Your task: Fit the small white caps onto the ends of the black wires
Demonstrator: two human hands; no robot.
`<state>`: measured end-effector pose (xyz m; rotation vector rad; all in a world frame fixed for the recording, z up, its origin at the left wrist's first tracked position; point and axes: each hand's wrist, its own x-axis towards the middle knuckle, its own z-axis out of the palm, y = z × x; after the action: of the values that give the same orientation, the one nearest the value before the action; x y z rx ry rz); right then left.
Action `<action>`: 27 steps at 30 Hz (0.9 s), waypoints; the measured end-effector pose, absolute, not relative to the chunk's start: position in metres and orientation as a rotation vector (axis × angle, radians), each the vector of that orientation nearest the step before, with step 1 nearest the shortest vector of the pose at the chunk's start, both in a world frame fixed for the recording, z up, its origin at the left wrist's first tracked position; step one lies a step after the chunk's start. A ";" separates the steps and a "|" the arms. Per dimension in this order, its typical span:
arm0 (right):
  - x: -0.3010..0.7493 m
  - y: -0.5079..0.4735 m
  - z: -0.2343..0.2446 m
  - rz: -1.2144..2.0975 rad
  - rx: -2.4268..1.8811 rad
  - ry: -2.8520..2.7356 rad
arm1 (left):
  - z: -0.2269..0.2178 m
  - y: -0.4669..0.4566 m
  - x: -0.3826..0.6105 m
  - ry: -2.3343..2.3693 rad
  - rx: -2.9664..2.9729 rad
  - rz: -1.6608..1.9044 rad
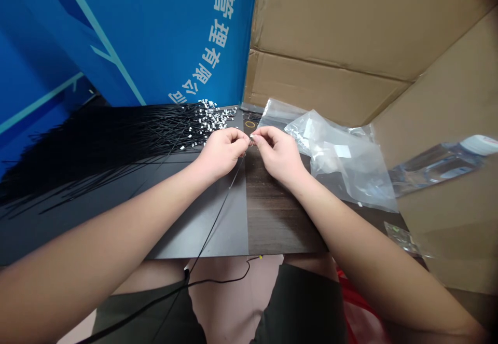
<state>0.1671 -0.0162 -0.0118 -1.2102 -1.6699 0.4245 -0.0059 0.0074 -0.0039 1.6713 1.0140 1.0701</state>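
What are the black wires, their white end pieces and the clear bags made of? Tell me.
The black wires look like plastic-sheathed cable, matte and flexible. The white end pieces seem moulded plastic, too small to confirm. The clear bags look like thin polyethylene, glossy and creased.

We see a blue banner [155,38] with white Chinese characters, a cardboard box [330,22], clear plastic bags [334,152] on a dark wood-grain tabletop [280,214], 1 plastic bottle [439,165] beside them, and red plastic [358,307] below.

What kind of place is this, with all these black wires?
It looks like a small workshop or packing room: there's a big bunch of thin black wires with little white ends, clear plastic bags, and big cardboard boxes.
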 end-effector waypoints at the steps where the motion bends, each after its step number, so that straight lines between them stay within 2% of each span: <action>1: 0.166 -0.016 -0.012 0.417 -1.211 -1.670 | -0.003 0.007 -0.006 1.020 1.686 1.075; 27: 0.158 -0.017 -0.020 0.377 -1.209 -1.629 | 0.003 0.000 -0.003 1.122 1.757 1.105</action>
<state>0.1575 -0.0168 -0.0198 -1.2087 -1.6292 0.3770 -0.0034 -0.0002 0.0033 1.7571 1.1218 1.1048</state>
